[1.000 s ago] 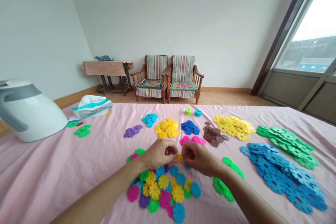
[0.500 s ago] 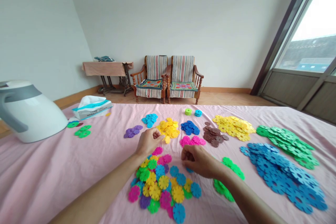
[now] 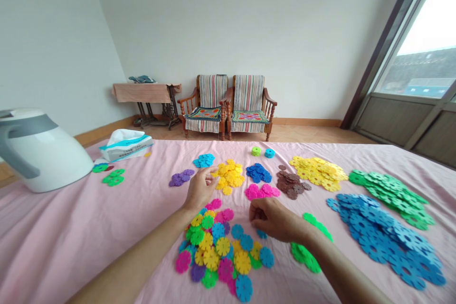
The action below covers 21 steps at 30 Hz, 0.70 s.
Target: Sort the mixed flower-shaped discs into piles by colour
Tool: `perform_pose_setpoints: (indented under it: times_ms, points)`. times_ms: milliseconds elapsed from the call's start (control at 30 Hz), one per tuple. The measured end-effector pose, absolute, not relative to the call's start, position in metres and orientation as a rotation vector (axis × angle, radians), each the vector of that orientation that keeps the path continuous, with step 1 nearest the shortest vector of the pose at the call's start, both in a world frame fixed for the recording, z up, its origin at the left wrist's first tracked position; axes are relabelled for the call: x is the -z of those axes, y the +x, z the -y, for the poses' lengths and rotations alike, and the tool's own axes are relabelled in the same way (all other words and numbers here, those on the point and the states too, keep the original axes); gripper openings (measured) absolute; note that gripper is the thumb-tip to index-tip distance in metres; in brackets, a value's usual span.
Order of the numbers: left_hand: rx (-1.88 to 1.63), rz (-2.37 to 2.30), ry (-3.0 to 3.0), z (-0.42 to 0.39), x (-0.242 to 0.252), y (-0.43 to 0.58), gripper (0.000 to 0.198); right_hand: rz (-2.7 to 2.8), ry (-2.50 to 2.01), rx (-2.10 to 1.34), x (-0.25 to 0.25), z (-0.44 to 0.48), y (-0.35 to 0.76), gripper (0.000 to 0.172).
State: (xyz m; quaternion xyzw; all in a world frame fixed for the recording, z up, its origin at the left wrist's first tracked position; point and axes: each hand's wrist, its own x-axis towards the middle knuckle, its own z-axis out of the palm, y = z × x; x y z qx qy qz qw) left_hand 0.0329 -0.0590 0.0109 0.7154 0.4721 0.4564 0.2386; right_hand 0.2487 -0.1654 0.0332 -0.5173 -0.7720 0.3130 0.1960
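Note:
My left hand (image 3: 200, 189) hovers at the left edge of a pile of yellow snowflake discs (image 3: 229, 175), its fingers slightly apart with nothing visible between them. My right hand (image 3: 272, 218) is closed, fingers curled in, just in front of the pink discs (image 3: 261, 192); whatever its fingers may hold is hidden. A blue disc (image 3: 261, 234) peeks out beneath it. Between my forearms lies a mixed heap of snowflake discs (image 3: 212, 259) in yellow, blue, green, pink and purple. Green discs (image 3: 305, 257) lie partly behind my right forearm.
Purple (image 3: 181, 178), light blue (image 3: 204, 160), dark blue (image 3: 258, 173) and brown (image 3: 292, 184) disc piles lie around the yellow one. Larger yellow (image 3: 318, 173), green (image 3: 390, 197) and blue (image 3: 388, 237) piles spread rightward. A white jug (image 3: 53, 152) and tissue pack (image 3: 127, 146) stand left.
My left hand has drawn up and slightly left from the front of the yellow pile, its fingers opening. My right hand has shifted slightly right and stays closed.

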Motion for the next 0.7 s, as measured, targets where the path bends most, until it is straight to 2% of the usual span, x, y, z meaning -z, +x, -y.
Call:
perform_pose_setpoints:
  times_ms: [100, 200, 367, 533, 600, 700]
  points:
    - [-1.202, -1.314, 2.024, 0.063, -0.014, 0.035, 0.017, 2.215, -1.449, -0.743, -0.039, 0.168, 0.247, 0.014]
    - [-1.156, -1.29, 2.06, 0.067, -0.015, 0.037, 0.017, 2.289, -1.444, -0.71, -0.048, 0.174, 0.245, 0.01]
    - [-1.117, -1.282, 2.076, 0.068, -0.012, 0.038, 0.018, 2.466, -1.491, -0.762, -0.058, 0.185, 0.242, 0.027]
    - [-1.092, -1.285, 2.072, 0.067, -0.01, 0.038, 0.018, 2.474, -1.505, -0.774, -0.054, 0.188, 0.242, 0.03]
    - [-1.099, -1.28, 2.061, 0.067, -0.01, 0.038, 0.018, 2.452, -1.479, -0.822, -0.053, 0.186, 0.243, 0.025]
    - [-1.117, -1.273, 2.035, 0.07, -0.015, 0.039, 0.017, 2.332, -1.419, -1.082, -0.053, 0.182, 0.244, 0.013]
